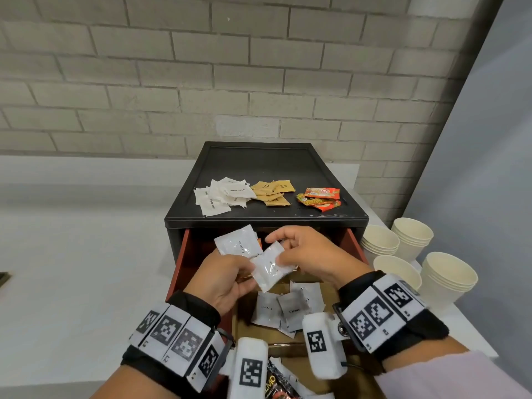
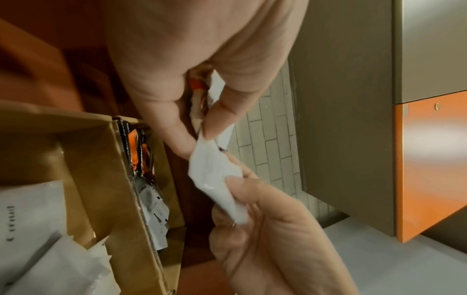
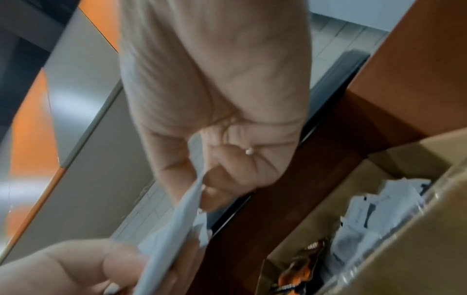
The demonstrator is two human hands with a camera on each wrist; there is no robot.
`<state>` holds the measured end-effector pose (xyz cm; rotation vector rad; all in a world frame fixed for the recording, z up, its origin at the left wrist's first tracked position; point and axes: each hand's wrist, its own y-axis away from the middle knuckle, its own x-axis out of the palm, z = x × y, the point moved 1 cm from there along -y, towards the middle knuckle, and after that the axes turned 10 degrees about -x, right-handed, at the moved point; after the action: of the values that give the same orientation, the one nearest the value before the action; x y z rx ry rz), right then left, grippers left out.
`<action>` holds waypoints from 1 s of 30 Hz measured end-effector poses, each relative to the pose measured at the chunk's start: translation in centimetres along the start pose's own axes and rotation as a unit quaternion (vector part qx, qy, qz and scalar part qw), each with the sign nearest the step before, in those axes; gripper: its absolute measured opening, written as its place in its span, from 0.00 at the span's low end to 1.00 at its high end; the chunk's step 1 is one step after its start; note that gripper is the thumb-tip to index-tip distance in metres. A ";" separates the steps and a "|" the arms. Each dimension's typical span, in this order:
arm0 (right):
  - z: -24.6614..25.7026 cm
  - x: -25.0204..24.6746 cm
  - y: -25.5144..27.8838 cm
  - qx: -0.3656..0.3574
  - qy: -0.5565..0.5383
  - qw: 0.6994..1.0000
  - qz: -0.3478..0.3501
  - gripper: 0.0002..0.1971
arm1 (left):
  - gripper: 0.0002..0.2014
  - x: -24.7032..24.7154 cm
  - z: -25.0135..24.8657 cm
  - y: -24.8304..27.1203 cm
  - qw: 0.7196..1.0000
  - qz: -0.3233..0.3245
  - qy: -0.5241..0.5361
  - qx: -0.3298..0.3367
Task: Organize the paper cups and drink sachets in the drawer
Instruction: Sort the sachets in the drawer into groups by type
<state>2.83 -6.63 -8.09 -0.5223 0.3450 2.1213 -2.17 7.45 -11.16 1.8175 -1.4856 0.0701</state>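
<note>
Both hands hover over the open red drawer point(image 1: 184, 254). My left hand point(image 1: 239, 272) grips a small bundle of sachets: a white "Cream" sachet point(image 1: 239, 243) fans out above it, and orange packets point(image 2: 198, 87) show inside the grip. My right hand point(image 1: 285, 249) pinches another white sachet point(image 1: 270, 267) by its right edge, while my left thumb and finger hold its other end point(image 2: 202, 135). Several more cream sachets point(image 1: 288, 309) lie in a cardboard box point(image 1: 325, 312) in the drawer. Stacks of paper cups point(image 1: 380, 240) stand on the counter to the right.
On top of the black cabinet point(image 1: 259, 159) lie three sorted piles: white sugar sachets point(image 1: 221, 194), brown sachets point(image 1: 272, 192) and orange-red sachets point(image 1: 321, 198). Dark coffee sachets point(image 1: 276, 381) lie at the drawer's near end. A brick wall rises behind.
</note>
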 end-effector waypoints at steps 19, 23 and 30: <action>-1.8 -1.4 0.9 0.068 -0.169 0.979 -0.095 0.15 | 0.26 -0.9 -0.5 -0.6 0.995 -0.053 0.076 0.031; -2.1 -2.1 1.1 0.135 0.030 0.986 -0.091 0.14 | 0.22 -0.8 -0.5 -0.7 0.996 -0.054 0.064 0.019; -1.7 -1.5 0.8 0.045 -0.047 0.987 -0.148 0.20 | 0.21 -0.2 -0.3 0.2 0.998 -0.003 0.045 -0.039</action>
<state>3.37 -8.85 -8.78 -0.3921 0.2899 1.8275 -2.25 7.73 -10.95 1.7345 -1.4014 0.0885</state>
